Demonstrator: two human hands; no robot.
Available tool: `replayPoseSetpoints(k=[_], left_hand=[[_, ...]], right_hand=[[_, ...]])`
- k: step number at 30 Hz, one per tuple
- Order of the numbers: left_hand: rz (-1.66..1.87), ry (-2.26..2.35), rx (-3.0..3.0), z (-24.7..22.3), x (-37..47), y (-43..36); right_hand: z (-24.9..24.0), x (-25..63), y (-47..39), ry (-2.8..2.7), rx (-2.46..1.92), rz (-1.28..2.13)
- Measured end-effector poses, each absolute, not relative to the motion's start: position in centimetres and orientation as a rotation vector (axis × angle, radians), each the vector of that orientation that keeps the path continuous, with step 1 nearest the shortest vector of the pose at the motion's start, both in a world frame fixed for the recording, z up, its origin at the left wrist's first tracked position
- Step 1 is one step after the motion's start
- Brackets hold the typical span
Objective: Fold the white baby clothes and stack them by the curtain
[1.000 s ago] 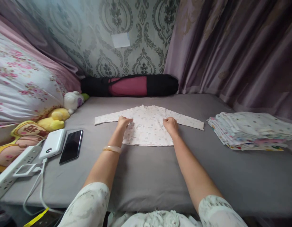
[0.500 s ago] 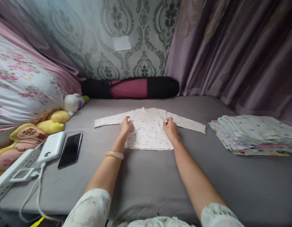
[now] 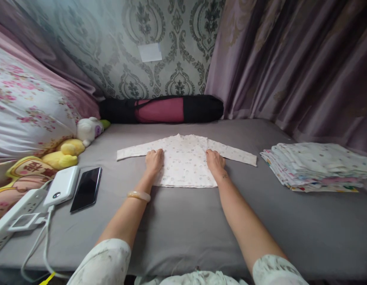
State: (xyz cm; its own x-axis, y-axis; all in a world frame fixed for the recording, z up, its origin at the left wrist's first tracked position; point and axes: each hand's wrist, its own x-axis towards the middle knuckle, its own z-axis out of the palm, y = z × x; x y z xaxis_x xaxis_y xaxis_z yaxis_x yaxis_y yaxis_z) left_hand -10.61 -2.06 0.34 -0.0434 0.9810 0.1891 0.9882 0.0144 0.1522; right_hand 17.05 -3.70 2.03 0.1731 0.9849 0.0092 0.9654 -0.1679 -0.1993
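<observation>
A small white long-sleeved shirt point(image 3: 185, 162) with a tiny print lies flat, its sleeves spread to both sides and its hem toward me. My left hand point(image 3: 154, 161) is closed at the shirt's left side edge, just below the sleeve, fingers curled onto the cloth. At the opposite side edge, below the other sleeve, my right hand point(image 3: 215, 160) is closed on the fabric in the same way. The fingertips of both hands are partly hidden by the knuckles.
A stack of folded clothes point(image 3: 317, 166) lies at the right. On the left are a black phone point(image 3: 86, 190), a white power bank point(image 3: 61, 186), a power strip point(image 3: 20, 213) with cables, and plush toys point(image 3: 61, 154). A black and pink long bag point(image 3: 159, 109) lies along the wall.
My left hand has shifted left to the shirt's side edge, and its fingers have curled over. The right hand's fingers have turned down at its edge. The shirt front looks smoother.
</observation>
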Motion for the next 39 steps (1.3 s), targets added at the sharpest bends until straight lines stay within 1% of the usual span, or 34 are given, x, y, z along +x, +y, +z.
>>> replayPoseSetpoints(k=[4,6,8,11,14,17,20,24,27,30,34,39], left_hand=[[-0.263,-2.112,-2.230,0.7,-11.6,-2.2],[-0.235,-2.097,-2.229,1.5,-11.3,-2.3],[-0.256,-2.068,-2.229,2.3,-10.2,-2.5],[-0.356,-1.923,-2.405,2.6,-7.2,-2.8],[-0.440,-1.843,-2.554,1.3,-4.7,-2.8],[-0.410,-2.020,-2.453,-0.3,-4.2,-2.8],[-0.371,-2.099,-2.374,-0.9,-5.1,-2.5],[-0.335,-2.116,-2.361,-0.5,-6.0,-2.2],[-0.267,-2.102,-2.430,0.0,-6.1,-2.7],[-0.231,-1.989,-2.535,0.2,-6.1,-4.5],[-0.177,-1.837,-2.664,0.2,-6.0,-7.0],[-0.121,-1.805,-2.655,0.6,-6.0,-7.9]], right_hand=[[2.6,17.3,-4.0,-1.975,-2.252,0.216],[3.0,17.0,-4.3,-2.002,-2.240,0.169],[3.3,16.1,-4.5,-2.038,-2.191,0.058],[3.1,14.0,-4.4,-2.186,-1.957,-0.036],[2.2,12.3,-4.1,-2.274,-1.836,0.029],[1.2,12.0,-3.8,-2.247,-1.929,0.158],[0.7,12.4,-3.7,-2.214,-1.978,0.196],[0.8,12.7,-3.4,-2.201,-1.991,0.179],[1.3,13.0,-3.7,-2.262,-1.972,0.265],[1.7,13.5,-5.0,-2.384,-1.872,0.319],[1.5,14.1,-7.0,-2.483,-1.750,0.285],[1.6,14.1,-7.6,-2.489,-1.748,0.253]])
